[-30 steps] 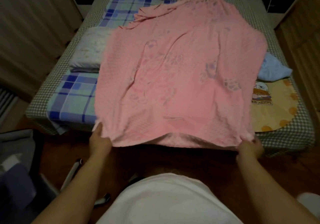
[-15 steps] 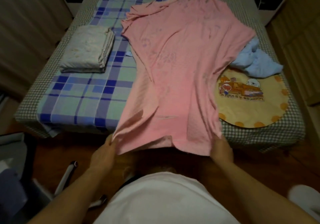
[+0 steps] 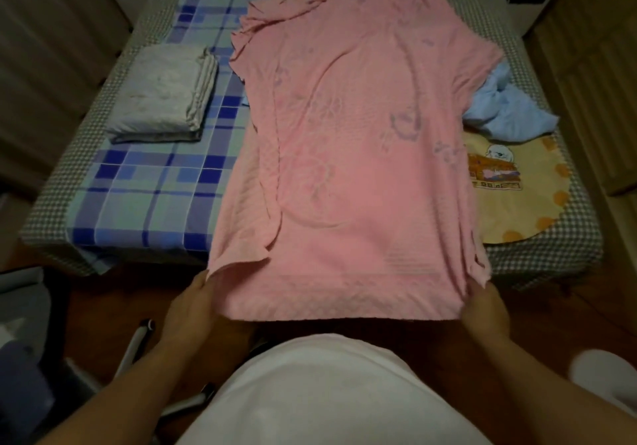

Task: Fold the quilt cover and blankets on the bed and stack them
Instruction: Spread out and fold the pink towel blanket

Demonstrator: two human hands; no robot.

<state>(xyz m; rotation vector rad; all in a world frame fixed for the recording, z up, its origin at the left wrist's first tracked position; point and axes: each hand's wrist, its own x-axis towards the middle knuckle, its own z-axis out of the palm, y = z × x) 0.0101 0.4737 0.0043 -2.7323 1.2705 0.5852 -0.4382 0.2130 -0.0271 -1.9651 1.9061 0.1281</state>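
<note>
A person's left hand [image 3: 193, 301] and right hand [image 3: 484, 306] each grip a near corner of a pink blanket [image 3: 351, 155], holding its front edge taut just off the foot of the bed [image 3: 62, 224]. The blanket, apparently doubled lengthwise, stretches up the mattress between a folded grey quilt cover [image 3: 162, 99] and a crumpled blue blanket [image 3: 506, 113]. The fold looks half done; next, the held edge likely must be carried toward the far end, corners matched.

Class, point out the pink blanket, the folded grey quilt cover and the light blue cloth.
pink blanket [image 3: 362, 168], head view, its middle.
folded grey quilt cover [image 3: 162, 94], head view, top face.
light blue cloth [image 3: 506, 113], head view, crumpled middle.
</note>
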